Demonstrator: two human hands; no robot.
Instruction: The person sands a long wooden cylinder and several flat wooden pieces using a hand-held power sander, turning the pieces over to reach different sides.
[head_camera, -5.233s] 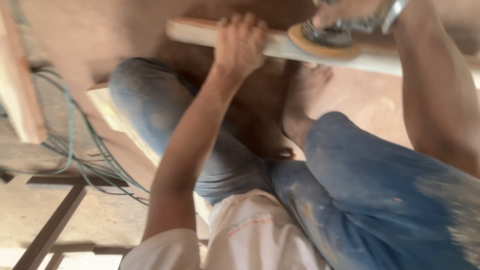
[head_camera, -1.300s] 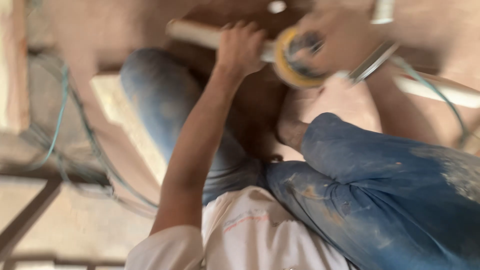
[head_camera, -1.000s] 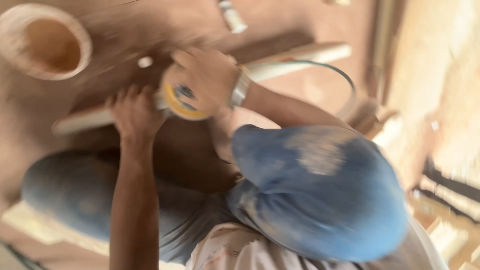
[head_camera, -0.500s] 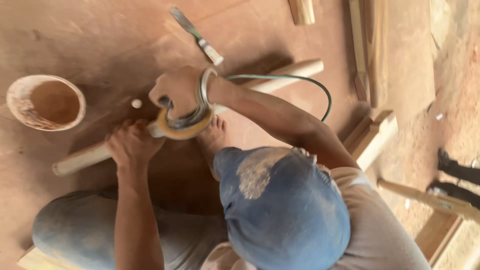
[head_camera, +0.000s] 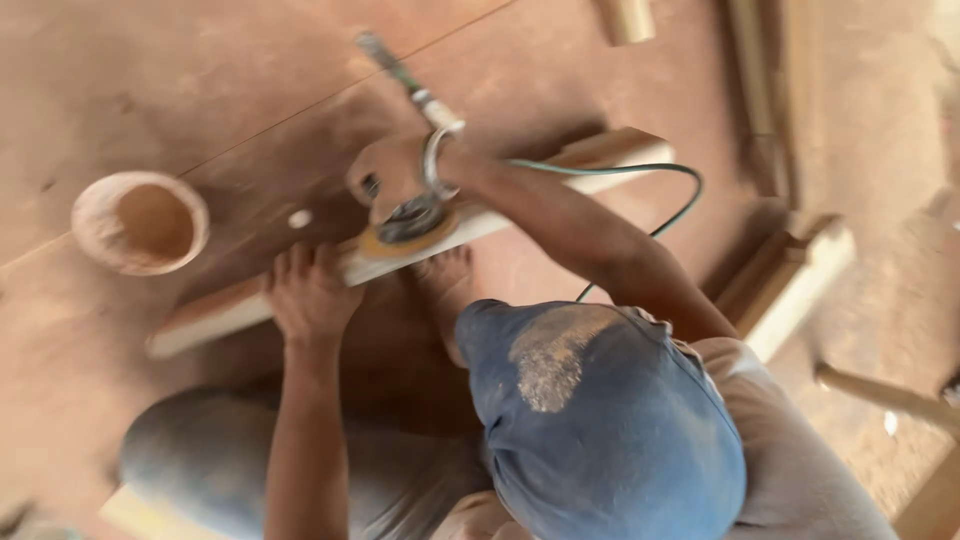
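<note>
Pressing a disc sander onto a long pale wooden strip lying on the brown floor, the right hand wraps tight round the tool — the left hand clamps the strip down just beside it. A dusty round bowl sits well apart.

The dusty reddish-brown plywood floor carries a long pale wooden batten, a round shallow wooden bowl and a metal-tipped hand tool.

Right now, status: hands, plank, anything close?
Left hand pins wooden plank. Right hand holds disc sander on plank. Bare foot and bowl nearby.
</note>
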